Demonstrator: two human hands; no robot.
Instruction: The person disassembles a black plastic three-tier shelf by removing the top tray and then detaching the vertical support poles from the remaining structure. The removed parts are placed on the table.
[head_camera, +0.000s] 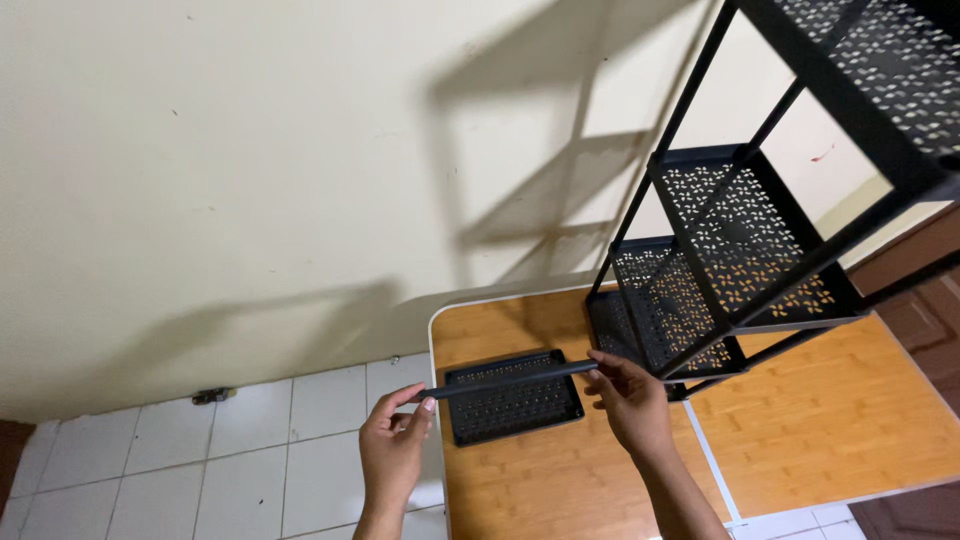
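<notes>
My left hand (392, 450) and my right hand (630, 400) hold the two ends of a thin black metal bar (510, 380), level, just above a wooden table (800, 420). Under the bar a loose black perforated shelf tray (512, 408) lies flat on the table near its left edge. To the right a tall black metal rack (730, 250) with several perforated shelves stands on the table, close to my right hand.
A cream wall fills the upper left, with the rack's shadow on it. White floor tiles (200, 450) lie left of the table. A small dark object (211, 396) sits at the foot of the wall. A dark wooden door (925, 300) is at far right.
</notes>
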